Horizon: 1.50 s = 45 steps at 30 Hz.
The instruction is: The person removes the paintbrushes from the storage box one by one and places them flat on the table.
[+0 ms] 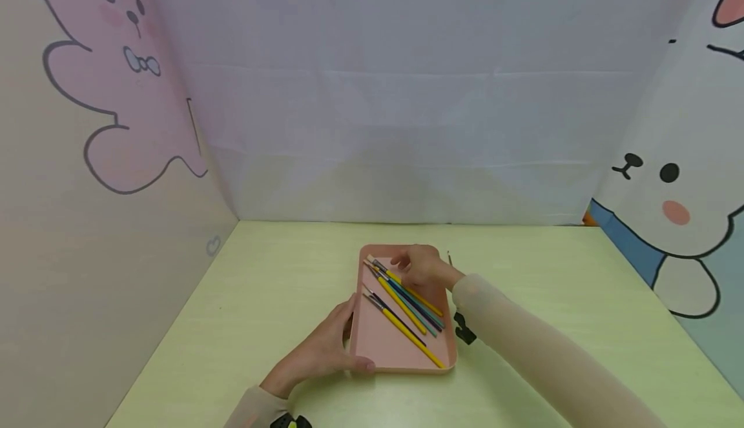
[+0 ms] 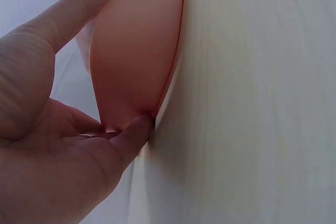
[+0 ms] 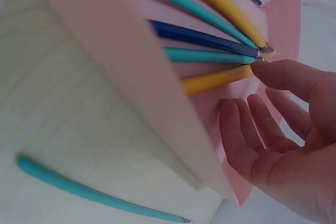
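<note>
A shallow pink tray (image 1: 391, 350) lies on the table with several paintbrushes in it, their handles yellow, teal and dark blue. My left hand (image 1: 327, 345) grips the tray's near left part, thumb at the near edge and fingers along the left side. The left wrist view shows those fingers round the tray's outer wall (image 2: 136, 51). Inside the tray's far right part is my right hand (image 1: 422, 265), fingers loosely bent and apart. Its thumb is right at the bristle end of a teal paintbrush (image 3: 210, 55), beside a yellow paintbrush (image 3: 218, 80).
A separate teal paintbrush (image 3: 100, 195) lies on the table just outside the tray's right wall. The pale wood-look table (image 1: 279, 273) is bounded by a cloth backdrop (image 1: 407, 144) and printed side panels with cartoon animals.
</note>
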Each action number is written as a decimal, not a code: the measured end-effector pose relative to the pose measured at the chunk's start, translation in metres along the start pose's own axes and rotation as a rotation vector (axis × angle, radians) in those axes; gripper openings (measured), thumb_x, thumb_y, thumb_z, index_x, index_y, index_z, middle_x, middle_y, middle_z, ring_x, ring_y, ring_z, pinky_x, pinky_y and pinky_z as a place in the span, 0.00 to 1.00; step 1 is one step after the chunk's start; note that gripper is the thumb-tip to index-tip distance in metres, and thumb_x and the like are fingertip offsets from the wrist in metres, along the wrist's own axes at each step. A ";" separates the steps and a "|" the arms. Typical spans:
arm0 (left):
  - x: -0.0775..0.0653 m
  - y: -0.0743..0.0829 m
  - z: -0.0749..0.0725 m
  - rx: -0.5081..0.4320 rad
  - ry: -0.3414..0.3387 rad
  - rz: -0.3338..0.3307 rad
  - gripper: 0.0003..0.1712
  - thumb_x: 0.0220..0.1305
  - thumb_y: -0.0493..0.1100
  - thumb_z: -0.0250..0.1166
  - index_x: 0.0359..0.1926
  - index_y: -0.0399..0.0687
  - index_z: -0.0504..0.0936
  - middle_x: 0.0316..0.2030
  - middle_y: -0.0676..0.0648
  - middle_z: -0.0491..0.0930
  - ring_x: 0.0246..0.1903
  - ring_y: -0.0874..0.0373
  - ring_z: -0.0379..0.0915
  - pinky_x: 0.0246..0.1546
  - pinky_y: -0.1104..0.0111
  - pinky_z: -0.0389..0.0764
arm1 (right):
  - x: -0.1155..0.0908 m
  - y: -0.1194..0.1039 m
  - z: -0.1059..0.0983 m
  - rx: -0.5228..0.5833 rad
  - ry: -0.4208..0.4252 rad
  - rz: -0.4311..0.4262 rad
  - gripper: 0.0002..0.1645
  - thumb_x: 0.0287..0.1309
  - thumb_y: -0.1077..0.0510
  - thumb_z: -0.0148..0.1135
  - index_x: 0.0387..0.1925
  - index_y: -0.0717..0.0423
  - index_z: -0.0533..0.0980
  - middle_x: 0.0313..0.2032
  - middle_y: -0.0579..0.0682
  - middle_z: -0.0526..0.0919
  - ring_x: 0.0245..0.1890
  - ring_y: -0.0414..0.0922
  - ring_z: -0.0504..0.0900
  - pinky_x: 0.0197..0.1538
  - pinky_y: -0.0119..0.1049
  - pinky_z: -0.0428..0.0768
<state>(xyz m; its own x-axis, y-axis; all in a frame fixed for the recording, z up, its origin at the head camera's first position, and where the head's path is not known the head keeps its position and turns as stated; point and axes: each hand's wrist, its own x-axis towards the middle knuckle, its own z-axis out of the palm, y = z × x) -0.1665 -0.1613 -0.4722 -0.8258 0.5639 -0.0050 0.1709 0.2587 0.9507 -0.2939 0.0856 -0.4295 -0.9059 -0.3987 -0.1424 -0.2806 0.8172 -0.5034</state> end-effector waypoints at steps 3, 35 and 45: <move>0.000 0.000 0.000 -0.002 0.000 0.004 0.72 0.51 0.43 0.87 0.84 0.74 0.47 0.71 0.40 0.63 0.59 0.45 0.74 0.62 0.59 0.80 | 0.001 0.001 0.003 0.007 0.009 0.011 0.27 0.54 0.67 0.75 0.57 0.55 0.86 0.48 0.50 0.89 0.48 0.46 0.86 0.49 0.40 0.87; -0.002 0.009 0.006 0.054 0.021 -0.052 0.74 0.51 0.47 0.87 0.85 0.71 0.43 0.73 0.41 0.61 0.61 0.48 0.72 0.64 0.59 0.78 | -0.009 0.003 -0.003 0.259 -0.052 0.094 0.21 0.60 0.64 0.77 0.55 0.55 0.86 0.47 0.50 0.87 0.44 0.47 0.85 0.51 0.41 0.87; -0.003 0.014 0.006 0.046 0.024 -0.029 0.74 0.51 0.46 0.87 0.85 0.71 0.44 0.72 0.41 0.62 0.60 0.47 0.73 0.63 0.59 0.79 | -0.018 0.012 -0.036 0.485 -0.055 0.042 0.33 0.59 0.72 0.63 0.67 0.60 0.79 0.54 0.58 0.84 0.46 0.50 0.82 0.39 0.39 0.85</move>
<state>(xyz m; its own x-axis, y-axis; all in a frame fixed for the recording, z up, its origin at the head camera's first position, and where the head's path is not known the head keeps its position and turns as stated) -0.1591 -0.1548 -0.4608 -0.8436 0.5364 -0.0243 0.1704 0.3105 0.9352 -0.2919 0.1174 -0.4023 -0.8914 -0.4021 -0.2092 -0.0524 0.5498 -0.8336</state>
